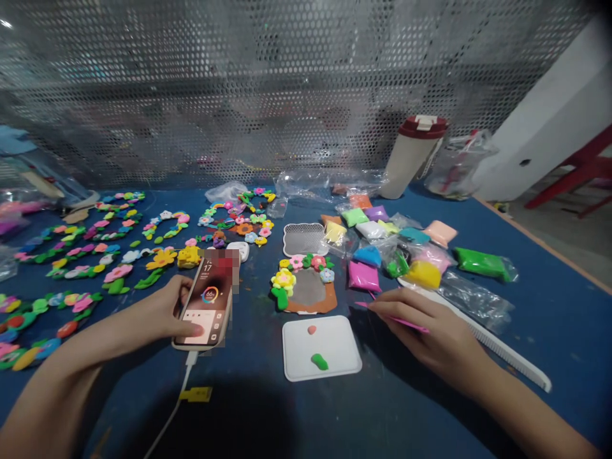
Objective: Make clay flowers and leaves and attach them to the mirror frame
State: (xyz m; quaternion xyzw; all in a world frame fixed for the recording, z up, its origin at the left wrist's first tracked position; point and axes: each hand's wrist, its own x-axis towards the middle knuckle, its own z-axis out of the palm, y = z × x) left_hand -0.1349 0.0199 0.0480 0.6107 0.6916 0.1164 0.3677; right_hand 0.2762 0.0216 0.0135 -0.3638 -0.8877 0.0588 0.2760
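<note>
My left hand [174,309] grips a lit smartphone [205,299], its thumb on the lower screen and a white charging cable [187,376] plugged in below. Between the fingers of my right hand [430,325] is a thin pink modelling tool [404,324], its tip pointing left. A white board [321,363] lies between my hands, bearing a small coral clay lump [312,329] and a green clay piece [319,362]. Just behind it lies a mirror frame [329,298] decorated with clay flowers and a green leaf. A plain wavy-edged mirror [304,240] is farther back.
Bagged coloured clay packs [363,276] spread across the right centre. A white comb [514,357] lies under my right forearm. Clay-flower frames [86,271] cover the left side. A tumbler [406,156] and plastic bag [461,166] stand before the perforated metal panel [239,89].
</note>
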